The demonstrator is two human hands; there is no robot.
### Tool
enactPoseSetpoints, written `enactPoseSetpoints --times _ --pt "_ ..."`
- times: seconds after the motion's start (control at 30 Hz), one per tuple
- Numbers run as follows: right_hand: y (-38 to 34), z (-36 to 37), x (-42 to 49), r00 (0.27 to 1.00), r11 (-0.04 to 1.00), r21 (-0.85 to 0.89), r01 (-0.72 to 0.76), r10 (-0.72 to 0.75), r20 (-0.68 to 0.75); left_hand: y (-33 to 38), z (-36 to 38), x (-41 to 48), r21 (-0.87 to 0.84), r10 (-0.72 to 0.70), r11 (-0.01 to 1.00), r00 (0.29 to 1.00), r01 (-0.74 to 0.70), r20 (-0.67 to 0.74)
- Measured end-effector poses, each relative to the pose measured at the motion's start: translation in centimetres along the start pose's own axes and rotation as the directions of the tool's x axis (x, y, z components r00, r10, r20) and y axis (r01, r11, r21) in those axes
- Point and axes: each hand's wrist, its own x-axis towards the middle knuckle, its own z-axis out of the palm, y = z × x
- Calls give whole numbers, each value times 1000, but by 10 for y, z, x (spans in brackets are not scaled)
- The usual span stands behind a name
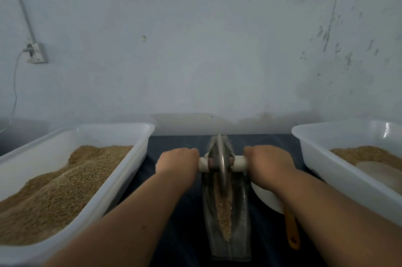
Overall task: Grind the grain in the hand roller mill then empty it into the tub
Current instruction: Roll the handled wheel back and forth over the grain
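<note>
The left hand [177, 161] and right hand [268, 161] each clamp their fingers round the axle [239, 163] either side of the wheel [221, 158], likely to keep it upright over the grain [224, 208] in the trough [240, 212], which lies on the bench [185, 234] between the left tub [139, 158] and right tub [313, 158].

Table [185, 223]: left tub [121, 182], mill [239, 223], scoop [268, 198], right tub [339, 171]

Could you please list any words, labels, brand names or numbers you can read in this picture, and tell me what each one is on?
None: no readable text anywhere in this view.
Left tub, right tub, mill trough, roller handle, orange scoop handle, wall socket: no print visible.
Marks on the wall: scuffs or flaking, not writing.
</note>
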Motion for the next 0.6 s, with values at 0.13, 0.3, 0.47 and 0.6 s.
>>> enactPoseSetpoints --times 0.13,0.3,0.47,0.6 --pt "-1 -16 -26 993 999 22 37 -39 112 1 -10 -29 7 35 999 998 -35 54" --pt "-5 -50 -47 955 993 30 118 -121 271 -3 -28 -60 -48 67 997 980 -59 186" --pt "-9 -55 -47 949 988 1 155 -149 277 -5 -31 -65 -91 66 995 964 -44 258" --pt "-6 -37 -30 967 994 -12 110 -104 233 -2 -20 -44 -90 44 996 976 -25 212"
